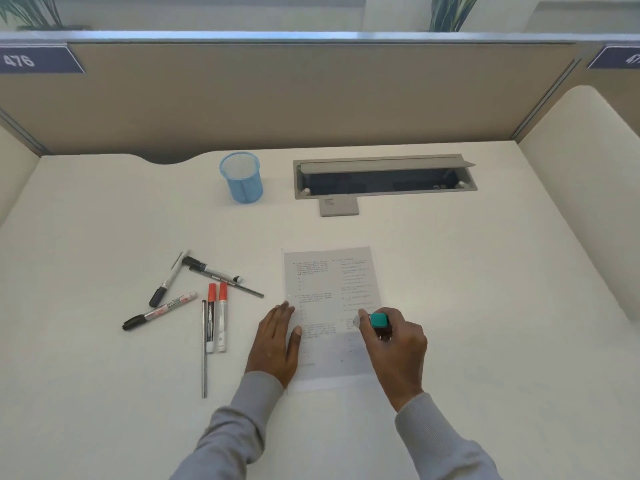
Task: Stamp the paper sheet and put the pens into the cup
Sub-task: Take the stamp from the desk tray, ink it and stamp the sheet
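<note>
A printed paper sheet (329, 289) lies on the white desk in front of me. My left hand (277, 344) rests flat with its fingers on the sheet's left edge. My right hand (394, 344) grips a small teal stamp (378, 320) over the sheet's lower right part; whether the stamp touches the paper I cannot tell. Several pens and markers (194, 299) lie scattered left of the sheet, two with red caps (217, 296). A blue mesh cup (242, 178) stands upright behind them, apparently holding nothing.
A grey cable tray with its lid raised (384, 176) is set into the desk (104, 220) at the back right, with a small grey card (339, 206) in front of it. Beige partition walls enclose the desk at the back and sides.
</note>
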`<state>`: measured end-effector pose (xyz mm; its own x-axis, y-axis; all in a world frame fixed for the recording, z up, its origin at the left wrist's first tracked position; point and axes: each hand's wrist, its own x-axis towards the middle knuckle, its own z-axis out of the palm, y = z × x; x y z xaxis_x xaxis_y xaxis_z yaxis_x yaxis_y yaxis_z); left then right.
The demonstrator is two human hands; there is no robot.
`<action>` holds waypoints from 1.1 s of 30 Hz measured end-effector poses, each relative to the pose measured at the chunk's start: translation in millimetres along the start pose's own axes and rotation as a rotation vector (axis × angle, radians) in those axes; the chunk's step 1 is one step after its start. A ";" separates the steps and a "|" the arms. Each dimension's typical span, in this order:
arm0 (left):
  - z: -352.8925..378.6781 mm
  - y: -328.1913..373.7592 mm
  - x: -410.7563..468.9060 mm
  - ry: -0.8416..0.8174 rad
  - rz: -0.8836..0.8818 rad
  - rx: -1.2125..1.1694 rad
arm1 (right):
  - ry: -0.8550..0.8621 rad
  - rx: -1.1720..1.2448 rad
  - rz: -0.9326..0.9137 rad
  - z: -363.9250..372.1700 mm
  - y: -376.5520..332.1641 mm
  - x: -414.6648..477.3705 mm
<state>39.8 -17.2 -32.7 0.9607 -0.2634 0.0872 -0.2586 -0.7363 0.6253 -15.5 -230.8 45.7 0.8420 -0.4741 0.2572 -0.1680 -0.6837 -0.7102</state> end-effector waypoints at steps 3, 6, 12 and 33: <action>-1.3 4.2 1.5 -0.009 -0.039 0.038 | -0.020 -0.027 0.051 -7.8 6.9 -28.6; -1.8 8.3 2.5 -0.014 -0.031 0.099 | -0.051 -0.040 0.071 -16.0 12.7 -52.9; -3.2 9.5 1.1 -0.060 -0.048 0.166 | -0.087 -0.026 0.093 -27.1 18.5 -86.6; -3.0 8.6 1.0 -0.089 -0.052 0.198 | -0.059 -0.096 0.042 -17.2 15.1 -66.8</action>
<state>38.8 -21.9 -24.9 0.9629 -0.2693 -0.0160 -0.2318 -0.8561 0.4620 -83.1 -219.0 29.1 0.8615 -0.4720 0.1869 -0.2501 -0.7150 -0.6529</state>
